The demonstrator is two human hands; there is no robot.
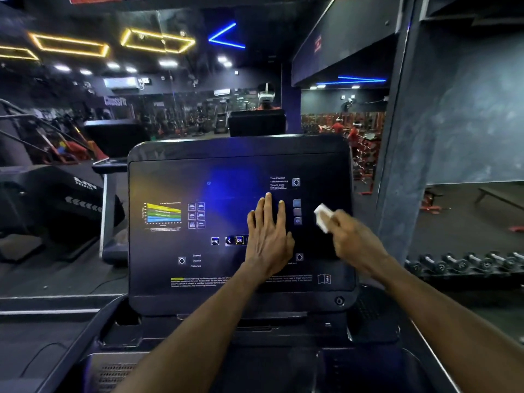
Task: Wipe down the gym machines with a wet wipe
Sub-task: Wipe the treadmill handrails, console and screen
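1. While the left hand [268,239] lies flat on the treadmill console [241,219], its fingers [268,205] are straight and close together, pressed against the dark panel right of the console's middle.
2. Its palm covers the right end of the lit button row, just beside the "OK" button [239,240].
3. To the right, the right hand [350,239] grips a white wet wipe [323,217], fingers curled round the folded wad.
4. That wipe sits near the console's right edge, about halfway up; whether it touches the panel I cannot tell, since it is blurred.
5. Between the two hands runs a column of small square buttons [297,211].
6. Toward the console's left edge is a coloured zone chart [163,212], with a grid of program icons [196,215] just beside it.
7. Near the lower right corner of the console is an information-book symbol [324,278], and below it a round knob [339,300].
8. Beyond the console's right edge, a row of dumbbells [465,263] rests on a rack.
9. A mirror behind the console reflects a person wearing a head-mounted camera [266,95].
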